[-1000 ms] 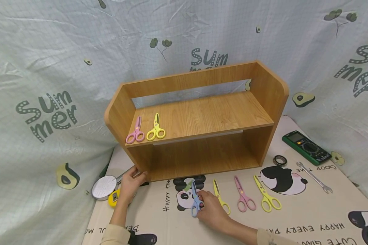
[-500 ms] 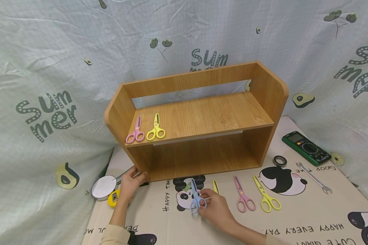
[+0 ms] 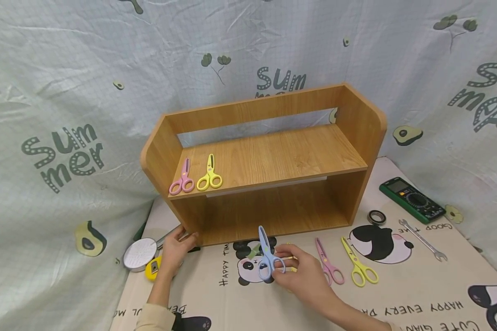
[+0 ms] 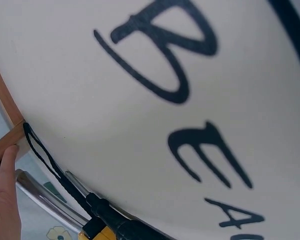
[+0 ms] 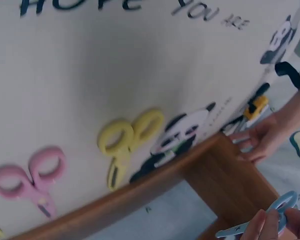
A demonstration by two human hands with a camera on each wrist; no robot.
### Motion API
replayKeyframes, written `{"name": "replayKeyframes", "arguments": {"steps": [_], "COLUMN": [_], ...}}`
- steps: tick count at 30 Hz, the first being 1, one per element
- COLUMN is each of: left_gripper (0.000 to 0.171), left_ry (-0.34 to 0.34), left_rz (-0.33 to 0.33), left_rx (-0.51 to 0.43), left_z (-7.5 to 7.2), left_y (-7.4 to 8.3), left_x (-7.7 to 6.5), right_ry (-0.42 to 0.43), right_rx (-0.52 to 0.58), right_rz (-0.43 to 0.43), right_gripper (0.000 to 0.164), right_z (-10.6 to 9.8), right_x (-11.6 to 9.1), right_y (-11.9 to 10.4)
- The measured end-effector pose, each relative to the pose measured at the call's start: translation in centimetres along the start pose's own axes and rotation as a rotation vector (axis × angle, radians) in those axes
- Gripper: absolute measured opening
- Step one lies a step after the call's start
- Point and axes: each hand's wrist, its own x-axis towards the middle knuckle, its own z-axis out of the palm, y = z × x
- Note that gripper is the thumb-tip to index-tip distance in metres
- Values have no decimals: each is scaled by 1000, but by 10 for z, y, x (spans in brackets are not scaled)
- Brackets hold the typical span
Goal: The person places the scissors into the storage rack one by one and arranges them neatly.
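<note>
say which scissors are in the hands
The blue scissors, held in the right hand; the pink pairs and yellow pairs lie on the shelf or table.

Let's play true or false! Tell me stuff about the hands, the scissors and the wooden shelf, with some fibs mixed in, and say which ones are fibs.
1. The person's right hand holds the light-blue loop-handled scissors. True.
2. The person's left hand touches the brown wooden two-tier shelf. True.
3. Both hands hold scissors. False: only the right hand does.
4. The pink loop-handled scissors and yellow loop-handled scissors on the shelf lie on its upper board. True.
5. On that board, the yellow scissors are left of the pink ones. False: they are right of them.
6. The light-blue scissors lie on the upper board. False: they are held in front of the shelf.
</note>
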Motion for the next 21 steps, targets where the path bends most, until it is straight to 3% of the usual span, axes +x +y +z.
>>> {"name": "replayKeyframes", "arguments": {"steps": [4, 10, 21], "left_gripper": [64, 65, 63], "left_ry": [-4, -4, -3], "left_rz": [-5, -9, 9], "left_rx": [-8, -13, -2], "left_z": [-1, -1, 0], "left_y": [0, 0, 1], "left_x": [-1, -1, 0], "right_ry": [-27, -68, -67], "right_rx": [18, 29, -84], "right_rz": [-16, -109, -273], "right_gripper": [50, 47, 46], "right_z": [-8, -17, -30], "right_x": [-3, -1, 14], "right_y": [-20, -46, -93]}}
